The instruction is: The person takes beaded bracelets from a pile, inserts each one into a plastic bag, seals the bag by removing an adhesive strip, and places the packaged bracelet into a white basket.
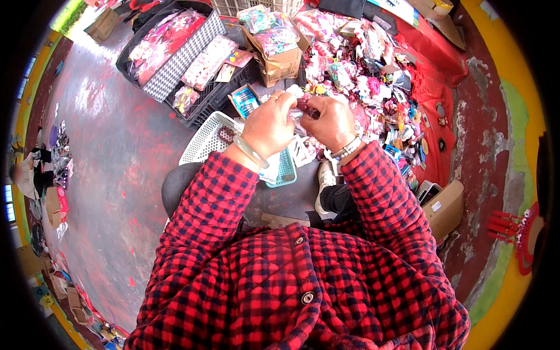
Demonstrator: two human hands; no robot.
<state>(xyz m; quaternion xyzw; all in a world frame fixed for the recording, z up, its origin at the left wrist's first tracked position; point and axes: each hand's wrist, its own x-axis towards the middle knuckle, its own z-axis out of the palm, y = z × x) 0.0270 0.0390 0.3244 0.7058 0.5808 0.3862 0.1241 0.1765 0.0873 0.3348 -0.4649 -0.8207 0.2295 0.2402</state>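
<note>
My left hand (269,125) and my right hand (333,121) are raised close together in front of me, fingers curled in a pinch. Between them is a small dark red item (304,105), mostly covered by the fingers, so its kind is unclear. A white puffy piece (296,90) shows just beyond the left fingertips. Below the hands are a white perforated basket (198,140) with a dark beaded ring (226,134) in it, and a light blue plastic basket (286,169). An open box of blue-and-white packs (245,102) lies beside my left hand.
A big pile of hair ornaments and packets (373,87) covers the red cloth (437,81) at right. Ahead stand a cardboard box of bagged goods (280,64), a black crate (216,96) and a houndstooth-patterned bin (181,58). A cardboard box (446,210) sits by the right wall.
</note>
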